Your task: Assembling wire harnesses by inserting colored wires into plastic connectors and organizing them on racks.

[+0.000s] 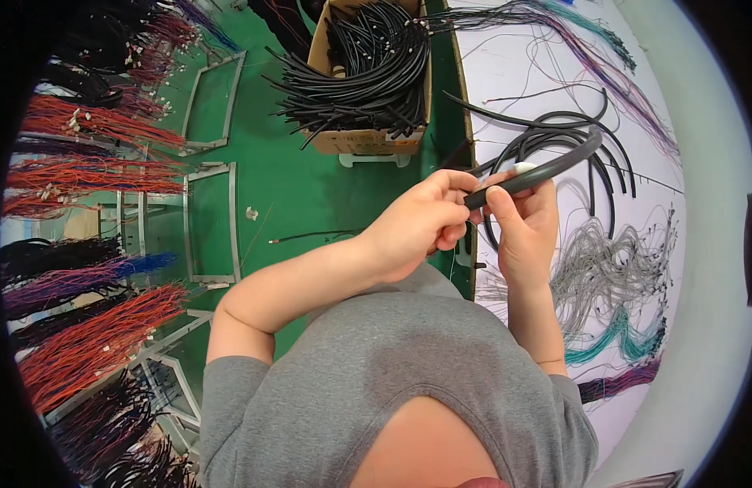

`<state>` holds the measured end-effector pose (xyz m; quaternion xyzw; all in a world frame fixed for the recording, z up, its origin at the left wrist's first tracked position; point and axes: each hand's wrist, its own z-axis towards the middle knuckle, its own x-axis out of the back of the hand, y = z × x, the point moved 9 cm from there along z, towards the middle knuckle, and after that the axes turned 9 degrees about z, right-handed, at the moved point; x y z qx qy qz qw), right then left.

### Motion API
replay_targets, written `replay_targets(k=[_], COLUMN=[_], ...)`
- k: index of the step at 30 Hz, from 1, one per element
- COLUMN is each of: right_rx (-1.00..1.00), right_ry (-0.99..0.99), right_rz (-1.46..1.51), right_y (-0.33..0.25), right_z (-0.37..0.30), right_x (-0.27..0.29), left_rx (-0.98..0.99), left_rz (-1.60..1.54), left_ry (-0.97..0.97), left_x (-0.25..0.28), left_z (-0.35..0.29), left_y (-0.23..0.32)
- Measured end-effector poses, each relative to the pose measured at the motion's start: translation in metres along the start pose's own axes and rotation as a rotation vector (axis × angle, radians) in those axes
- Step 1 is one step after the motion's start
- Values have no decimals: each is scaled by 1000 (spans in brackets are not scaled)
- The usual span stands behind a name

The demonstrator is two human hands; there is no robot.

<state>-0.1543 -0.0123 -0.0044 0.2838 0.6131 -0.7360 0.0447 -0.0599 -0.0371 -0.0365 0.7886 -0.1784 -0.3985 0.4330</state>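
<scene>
My right hand (524, 221) grips a thick black tube (555, 167) near its end, and the tube curves up and away to the right over the white table (709, 268). A small white piece shows at my right fingertips, against the tube. My left hand (421, 228) meets the tube's near end, fingers pinched at its tip. Both hands are held just above the table's left edge. Behind them more black tubes (591, 134) lie in loops on the table.
A cardboard box (368, 140) full of black tubes stands on the green floor ahead. Grey, teal and purple wire bundles (616, 268) lie on the table. Racks hung with red, black and purple wires (91, 325) line the left side.
</scene>
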Motion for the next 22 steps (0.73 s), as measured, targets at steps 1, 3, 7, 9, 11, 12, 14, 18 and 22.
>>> replay_targets(k=[1, 3, 7, 9, 11, 12, 14, 18, 22], right_rx=[-54, -138, -242, -369, -341, -371, -346, -162, -113], right_ry=[8, -13, -77, -217, -231, -255, -317, -328, -439], right_rz=[-6, 15, 18, -2, -1, 93, 175, 272, 211], right_y=[5, 10, 20, 22, 18, 13, 5, -12, -19], right_z=[0, 0, -5, -10, -12, -14, -17, -20, -21], right_x=[1, 4, 11, 1, -2, -8, -18, -37, -48], left_rx=[62, 120, 239, 415, 469, 488, 533, 551, 513], left_rz=[-52, -105, -161, -70, -8, 4, -20, 142, 415], left_ry=[-22, -43, -201, -206, -221, -232, -220, -302, -471], left_x=[-1, -2, -19, -23, -21, -22, -25, -34, -38], left_z=[1, 4, 9, 3, 4, 4, 6, 3, 4], left_y=[-4, -3, -5, -16, -15, -9, 0, 16, 22])
